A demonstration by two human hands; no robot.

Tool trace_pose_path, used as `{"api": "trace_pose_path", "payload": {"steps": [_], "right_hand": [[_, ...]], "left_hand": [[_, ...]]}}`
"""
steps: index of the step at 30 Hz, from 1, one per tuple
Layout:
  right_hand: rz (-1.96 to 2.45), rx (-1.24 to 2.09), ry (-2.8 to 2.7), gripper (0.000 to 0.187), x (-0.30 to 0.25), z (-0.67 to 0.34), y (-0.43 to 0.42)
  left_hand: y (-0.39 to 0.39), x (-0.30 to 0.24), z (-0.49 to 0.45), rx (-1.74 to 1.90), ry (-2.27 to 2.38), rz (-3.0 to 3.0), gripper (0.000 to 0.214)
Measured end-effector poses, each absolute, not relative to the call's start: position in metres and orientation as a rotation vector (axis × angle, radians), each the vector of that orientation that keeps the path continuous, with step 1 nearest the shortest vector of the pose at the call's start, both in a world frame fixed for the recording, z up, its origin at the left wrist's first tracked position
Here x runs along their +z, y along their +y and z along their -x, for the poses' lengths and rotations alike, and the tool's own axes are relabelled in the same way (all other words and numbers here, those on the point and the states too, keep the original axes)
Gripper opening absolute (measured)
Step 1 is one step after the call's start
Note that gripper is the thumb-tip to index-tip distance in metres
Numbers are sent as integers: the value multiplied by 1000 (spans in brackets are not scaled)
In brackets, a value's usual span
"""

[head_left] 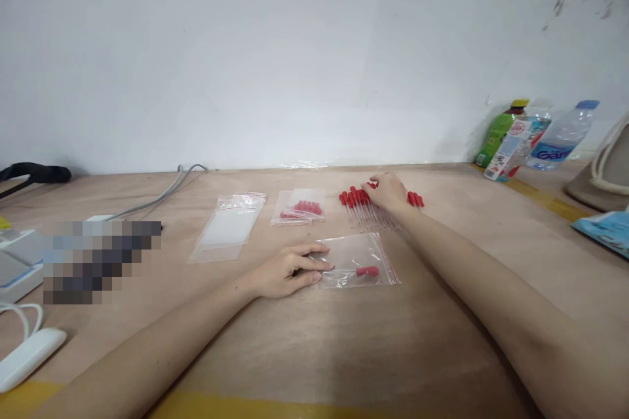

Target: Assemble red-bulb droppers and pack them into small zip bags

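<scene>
A clear zip bag [361, 249] lies flat in front of me with one red-bulbed dropper [367, 271] inside it. My left hand [295, 270] rests on the bag's left edge, fingers stretched out. Further back, a row of droppers [352, 198] with red rubber bulbs and thin clear tubes lies side by side on the table. Over this row is my right hand [387, 192], its fingertips pinched at a red bulb and partly hiding the droppers beneath. Filled zip bags [299, 208] with several red-bulbed droppers lie left of the row.
A stack of flat zip bags [227, 229] is at left on the wooden table [295, 353]. Bottles [560, 137] and a carton [514, 147] stand at the back right. A grey cable [162, 196], a white power strip [22, 265] and a white device [32, 357] occupy the left.
</scene>
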State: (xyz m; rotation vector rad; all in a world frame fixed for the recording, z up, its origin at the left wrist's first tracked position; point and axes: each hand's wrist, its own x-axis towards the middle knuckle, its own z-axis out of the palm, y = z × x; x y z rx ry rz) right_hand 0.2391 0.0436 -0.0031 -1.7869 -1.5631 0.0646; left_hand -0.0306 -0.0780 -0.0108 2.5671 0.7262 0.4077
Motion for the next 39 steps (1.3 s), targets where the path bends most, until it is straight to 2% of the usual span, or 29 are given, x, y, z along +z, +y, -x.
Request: {"api": "trace_pose_path", "payload": {"steps": [7,14,17,21,26,39], "right_hand": [[1691,180,-1464,19,1,-238,49],[1401,340,-1377,29,10,-271,27],[1221,556,-1210,32,6,-285,1],[1212,762,-1077,33,-17,-290,-29],[1165,969,-910,26,-41,-280,-50],[1099,1235,-1013,22,-41,-270,-76]], "left_hand": [[-77,-11,31,388,726,-2584,33],[-77,-11,30,404,730,-2586,33],[-76,-12,30,426,724,-2572,33],[-76,-12,30,436,714,-2551,32],[-77,-11,30,412,729,-2551,32],[-79,-11,29,462,759,-2617,44]]}}
